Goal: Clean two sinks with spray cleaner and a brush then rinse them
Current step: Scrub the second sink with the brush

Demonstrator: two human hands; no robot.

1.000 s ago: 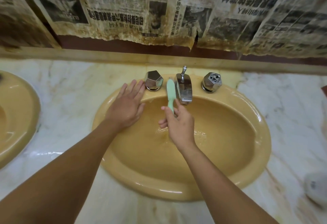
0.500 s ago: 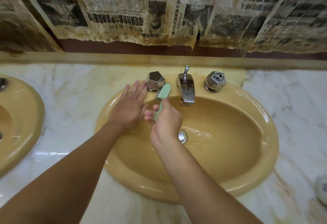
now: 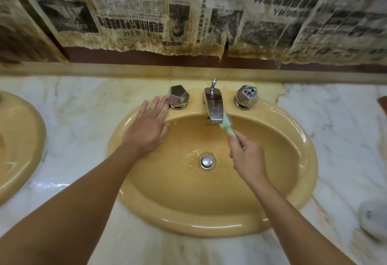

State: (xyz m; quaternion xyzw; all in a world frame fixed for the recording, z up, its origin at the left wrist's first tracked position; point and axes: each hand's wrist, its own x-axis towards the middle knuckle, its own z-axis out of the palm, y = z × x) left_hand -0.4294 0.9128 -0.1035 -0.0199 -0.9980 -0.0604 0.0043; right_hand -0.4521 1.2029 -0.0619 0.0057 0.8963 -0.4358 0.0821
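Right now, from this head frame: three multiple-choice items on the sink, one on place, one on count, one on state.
1. Where is the brush head?
A) on the drain
B) on the marble counter
C) by the right side of the spout

2. How many faceted knobs flank the spout?
A) one
B) two
C) three

3. How is the left hand?
A) flat on the sink rim
B) curled in a fist
C) holding the brush

Answers:
1 C: the green head sits just right of the spout tip.
2 B: one knob stands on each side.
3 A: its fingers are straight and palm down, and the right hand holds the brush.
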